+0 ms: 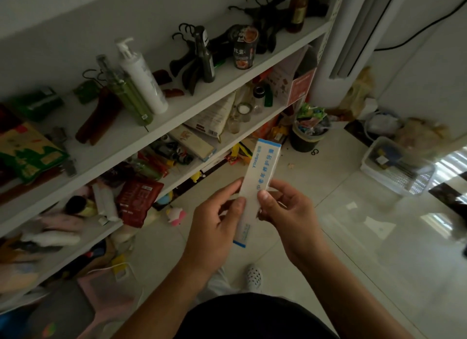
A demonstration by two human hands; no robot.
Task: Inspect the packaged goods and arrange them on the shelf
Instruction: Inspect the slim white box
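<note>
White with blue bands, the carton (262, 167) is held off the front edge of the shelf (192, 103), its lower half gripped by the curled fingers of the left hand (214, 217) and right hand (288, 207). Inspection is judged underway; next, a free shelf spot must be found.

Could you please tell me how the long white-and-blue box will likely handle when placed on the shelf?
The white-and-blue box is probably stiff: its edges look straight though the left hand and right hand pinch only its middle. It seems light, held by fingertips. Stood on end on the shelf, it would likely tip.
</note>
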